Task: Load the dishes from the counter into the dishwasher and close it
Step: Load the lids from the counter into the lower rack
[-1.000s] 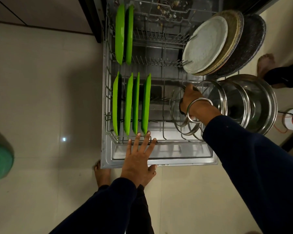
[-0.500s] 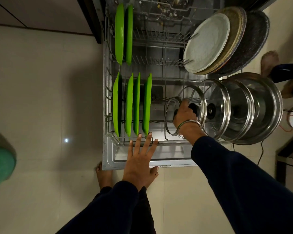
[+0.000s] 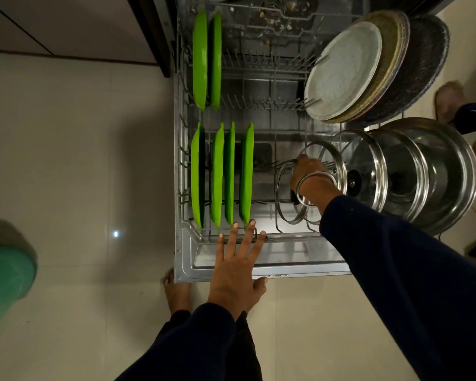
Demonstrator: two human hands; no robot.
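On a pale tiled floor, the lower dishwasher rack stands pulled out, green plates upright. The right hand grips a small glass lid among the tines; the left hand, fingers spread, rests released at the rack's front rim.

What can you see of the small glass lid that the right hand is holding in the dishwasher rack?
The small glass lid is round, with clear glass inside a thin shiny metal rim. It stands on edge, nearly upright, in the front right part of the rack, left of the larger lids. The right hand covers its upper part with a closed grip, so most of the dark knob is hidden. Its lower rim sits among the rack wires. The left hand does not touch it.
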